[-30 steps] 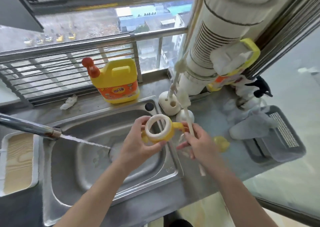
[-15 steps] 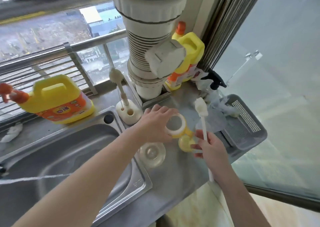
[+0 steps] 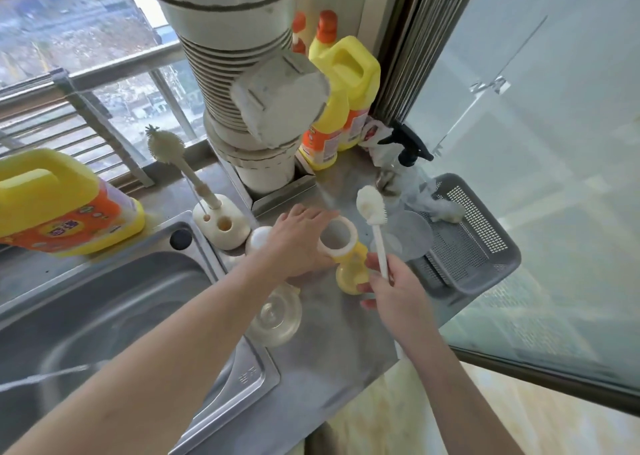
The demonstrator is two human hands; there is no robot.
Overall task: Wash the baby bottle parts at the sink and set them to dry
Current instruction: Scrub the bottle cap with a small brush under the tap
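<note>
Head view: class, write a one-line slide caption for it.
At the steel counter, the left hand grips a yellow-and-white bottle ring while the right hand holds a white brush.

We see a yellow jug (image 3: pixel 59 191) left of the white pipe (image 3: pixel 225 21), and yellow bottles (image 3: pixel 353 73) and a black sprayer (image 3: pixel 408 142) right of it.

Left hand (image 3: pixel 298 246) and right hand (image 3: pixel 393 293) bare (forearms (image 3: pixel 156 368) likewise, uncovered throughout).
</note>
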